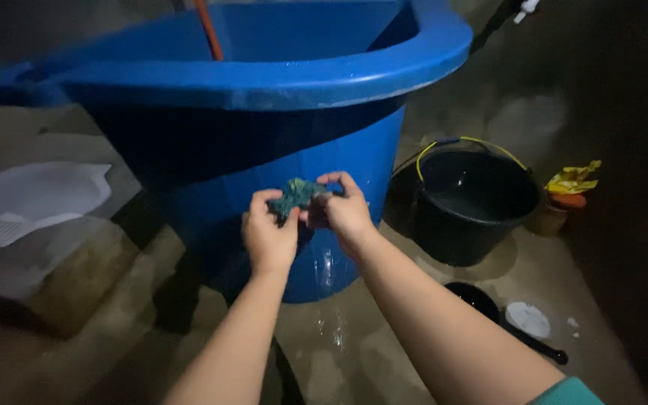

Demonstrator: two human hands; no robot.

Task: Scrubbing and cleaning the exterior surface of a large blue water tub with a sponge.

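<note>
Both my hands are raised in front of a large blue plastic tub (264,82). My left hand (268,236) and my right hand (343,214) together pinch a small dark green scrubbing pad (295,195), one hand on each side of it. The pad is crumpled and held against the tub's blue wall, just below its wide rim. Water runs down the tub's side under my hands. An orange stick (209,30) stands inside the tub.
A black bucket (474,206) with a yellow handle stands to the right of the tub. A dark ladle (504,315) with a white piece lies on the wet concrete floor. A white squat pan (31,199) is at left. Yellow and orange items (571,187) sit at far right.
</note>
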